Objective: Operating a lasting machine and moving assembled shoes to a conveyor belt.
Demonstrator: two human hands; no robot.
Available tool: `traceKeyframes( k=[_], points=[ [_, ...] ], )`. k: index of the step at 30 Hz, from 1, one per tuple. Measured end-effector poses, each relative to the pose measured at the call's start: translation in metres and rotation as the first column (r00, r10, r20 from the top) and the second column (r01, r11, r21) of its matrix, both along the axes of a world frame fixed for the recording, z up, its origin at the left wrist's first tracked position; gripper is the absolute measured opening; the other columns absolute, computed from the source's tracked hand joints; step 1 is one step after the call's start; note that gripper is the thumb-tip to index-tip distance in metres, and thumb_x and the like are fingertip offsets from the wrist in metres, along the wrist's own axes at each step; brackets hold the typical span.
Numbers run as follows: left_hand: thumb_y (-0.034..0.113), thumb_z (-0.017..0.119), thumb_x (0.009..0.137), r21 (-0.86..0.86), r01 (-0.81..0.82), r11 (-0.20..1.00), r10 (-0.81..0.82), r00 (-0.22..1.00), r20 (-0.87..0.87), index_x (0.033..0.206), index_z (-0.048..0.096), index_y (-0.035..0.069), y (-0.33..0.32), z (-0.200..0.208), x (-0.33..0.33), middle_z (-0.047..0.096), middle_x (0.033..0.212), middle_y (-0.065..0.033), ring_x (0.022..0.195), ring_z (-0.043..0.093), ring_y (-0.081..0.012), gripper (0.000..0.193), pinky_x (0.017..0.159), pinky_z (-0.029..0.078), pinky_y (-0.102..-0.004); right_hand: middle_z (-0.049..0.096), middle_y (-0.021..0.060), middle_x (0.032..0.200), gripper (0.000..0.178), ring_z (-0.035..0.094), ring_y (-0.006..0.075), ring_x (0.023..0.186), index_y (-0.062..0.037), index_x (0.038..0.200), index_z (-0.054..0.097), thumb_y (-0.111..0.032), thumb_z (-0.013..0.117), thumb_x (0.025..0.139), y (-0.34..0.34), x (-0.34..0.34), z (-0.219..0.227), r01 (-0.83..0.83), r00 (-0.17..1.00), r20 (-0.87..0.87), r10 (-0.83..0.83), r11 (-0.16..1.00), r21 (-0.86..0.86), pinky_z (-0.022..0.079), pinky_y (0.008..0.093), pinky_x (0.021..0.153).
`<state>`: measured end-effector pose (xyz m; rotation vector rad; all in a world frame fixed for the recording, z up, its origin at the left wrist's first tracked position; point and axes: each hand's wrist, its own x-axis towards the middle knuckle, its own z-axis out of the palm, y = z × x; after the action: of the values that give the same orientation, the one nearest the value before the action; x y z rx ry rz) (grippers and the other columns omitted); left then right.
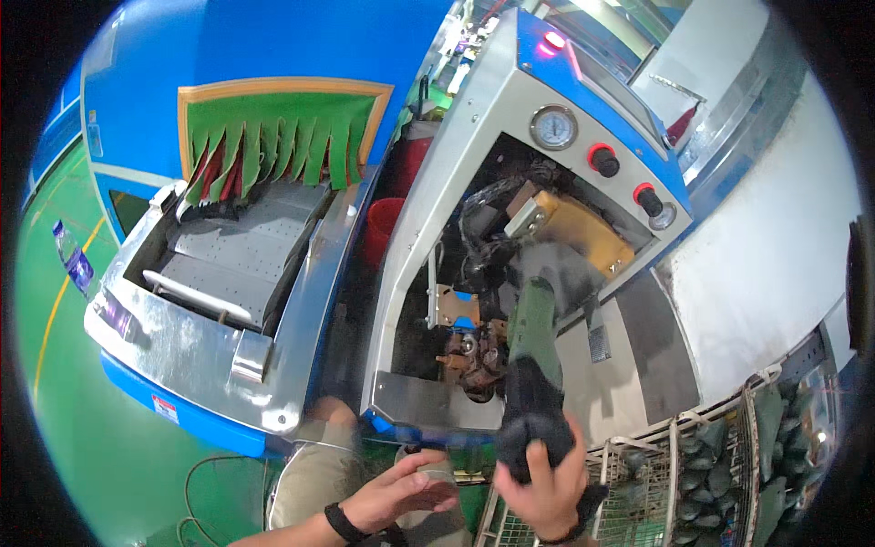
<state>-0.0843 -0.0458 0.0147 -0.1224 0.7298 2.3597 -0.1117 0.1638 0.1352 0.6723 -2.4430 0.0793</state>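
My right hand (547, 488) is closed round the black end of a shoe last (532, 337). The last is dark green and long, with black material around its near part, and its green end points away into the machine's opening. My left hand (412, 490) hovers in front of my knees, fingers stretched out and nothing in it, a short way left of the last. Ahead stands a grey and blue machine (415, 246). Inside it are a yellowish block (583, 232) and brown metal fittings (474, 360); the last hides part of the inside.
On the left a conveyor (241, 246) runs under a green strip curtain (278, 137) in a blue housing. A plastic bottle (73, 258) appears far left. Wire baskets (674, 474) at the lower right hold several grey-green lasts (715, 474). The machine has a gauge (553, 128) and black-and-red knobs (603, 160).
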Motion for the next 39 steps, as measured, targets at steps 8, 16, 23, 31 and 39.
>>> traceKeyframes(
  k=[8,16,23,31,39],
  points=[
    [0.032,0.061,0.097,0.016,0.265,0.964,-0.263,0.943,0.204,0.123,0.060,-0.001,0.017,-0.012,-0.002,0.068,0.115,-0.0071,0.103,0.064,-0.0176,0.041,0.093,0.051,-0.0313,0.051,0.0262,0.134,0.059,0.059,0.0454,0.114,-0.0118,0.137,0.049,-0.024,0.075,0.085,0.024,0.044,0.013,-0.062,0.639,0.632,0.439,0.848,-0.527,0.052,0.0479,0.094],
    [0.054,0.066,0.087,-0.784,-0.100,0.613,-0.337,0.864,-0.373,0.115,0.058,-0.006,0.020,-0.006,0.018,0.069,0.090,-0.0211,0.085,0.069,-0.0301,0.067,0.080,0.052,-0.0375,0.066,0.0232,0.111,0.040,0.067,0.0367,0.100,0.0057,0.122,0.055,-0.022,0.061,0.094,-0.004,-0.122,0.016,0.632,0.474,0.092,0.876,-0.266,-0.728,0.058,0.0459,0.086],
    [0.048,0.068,0.088,-0.753,-0.021,0.658,-0.277,0.923,-0.268,0.112,0.058,-0.007,0.015,-0.025,0.018,0.070,0.085,-0.0212,0.080,0.070,-0.0276,0.061,0.074,0.053,-0.0357,0.059,0.0213,0.129,0.075,0.065,0.0308,0.108,0.0053,0.144,0.040,-0.015,0.075,0.081,0.033,-0.042,0.005,0.246,0.803,0.242,0.545,0.067,-0.967,0.056,0.0411,0.091],
    [0.044,0.068,0.087,-0.921,0.071,0.384,-0.541,0.825,-0.162,0.115,0.060,-0.004,0.033,-0.023,0.012,0.071,0.088,-0.0188,0.083,0.070,-0.0282,0.056,0.078,0.053,-0.0364,0.067,0.0175,0.116,0.075,0.068,0.0229,0.094,0.0058,0.148,0.036,-0.006,0.073,0.084,0.188,0.144,-0.050,0.691,0.723,0.643,-0.253,0.243,-0.681,0.055,0.0334,0.082],
    [0.058,0.061,0.084,-0.970,-0.070,0.232,-0.688,0.693,-0.215,0.117,0.059,-0.003,0.075,-0.006,-0.003,0.069,0.085,-0.0252,0.084,0.068,-0.0428,0.070,0.076,0.053,-0.0478,0.066,0.0154,0.107,0.024,0.065,0.0279,0.092,0.0028,0.111,0.060,-0.015,0.059,0.095,0.420,0.283,-0.134,0.506,0.647,0.712,-0.273,-0.543,-0.669,0.056,0.0385,0.078]
  ],
)
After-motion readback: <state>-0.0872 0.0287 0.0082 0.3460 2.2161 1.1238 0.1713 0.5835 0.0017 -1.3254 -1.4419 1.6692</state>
